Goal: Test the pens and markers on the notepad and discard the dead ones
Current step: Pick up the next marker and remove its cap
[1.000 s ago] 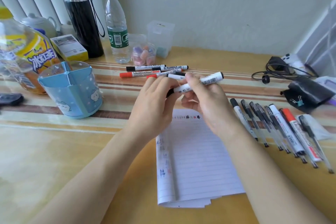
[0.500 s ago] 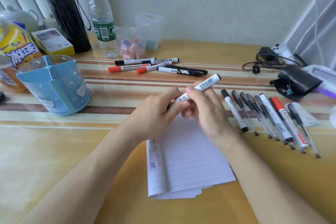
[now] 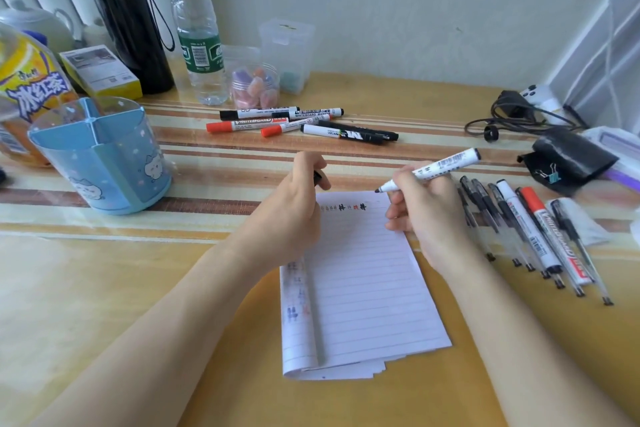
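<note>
A lined notepad point(image 3: 360, 288) lies on the desk with small test marks along its top line. My right hand point(image 3: 426, 215) grips an uncapped white marker point(image 3: 446, 163), its black tip just above the pad's top right corner. My left hand point(image 3: 294, 204) rests at the pad's top left and holds the marker's black cap point(image 3: 317, 176), mostly hidden by the fingers. Several markers point(image 3: 301, 123) lie in a loose group beyond the pad. A row of several pens and markers point(image 3: 530, 232) lies to the right of my right hand.
A blue pen holder point(image 3: 100, 156) stands at the left, with a tea bottle point(image 3: 27, 90), black flask point(image 3: 124, 17) and water bottle point(image 3: 197, 31) behind. Small clear jars point(image 3: 256, 85) sit at the back. A black pouch point(image 3: 571, 156) and cable point(image 3: 509, 118) lie at right.
The two hands have come apart and the cap has come off the marker. My right hand turned the marker tip down toward the pad; my left hand moved left with the cap.
</note>
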